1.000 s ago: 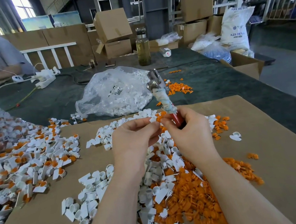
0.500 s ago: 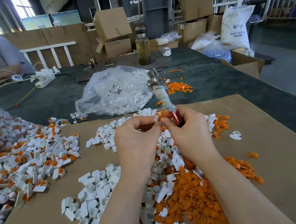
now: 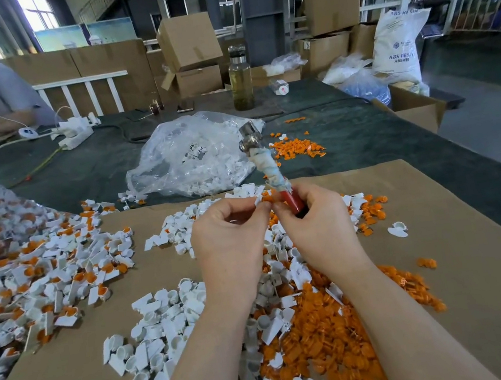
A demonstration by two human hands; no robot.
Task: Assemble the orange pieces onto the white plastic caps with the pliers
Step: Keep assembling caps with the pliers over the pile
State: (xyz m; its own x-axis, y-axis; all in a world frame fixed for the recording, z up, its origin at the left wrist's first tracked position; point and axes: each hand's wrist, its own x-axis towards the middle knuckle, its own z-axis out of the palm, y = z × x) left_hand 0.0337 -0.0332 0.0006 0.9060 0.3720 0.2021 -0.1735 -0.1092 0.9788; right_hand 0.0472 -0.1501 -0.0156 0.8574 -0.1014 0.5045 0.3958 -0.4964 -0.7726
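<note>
pinching a white cap and orange piece, the left hand meets the right hand, curled round the red-handled, rag-wrapped pliers. glossy loose piles cover brown cardboard. at 2 o'clock, a sack reads "abs resin".

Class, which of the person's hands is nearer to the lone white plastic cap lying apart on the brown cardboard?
Right. The right hand is just left of the lone white plastic cap; the left hand lies farther left, beyond the right.

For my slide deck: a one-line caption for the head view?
Both hands fit an orange piece to a white cap, pliers in the right.
</note>
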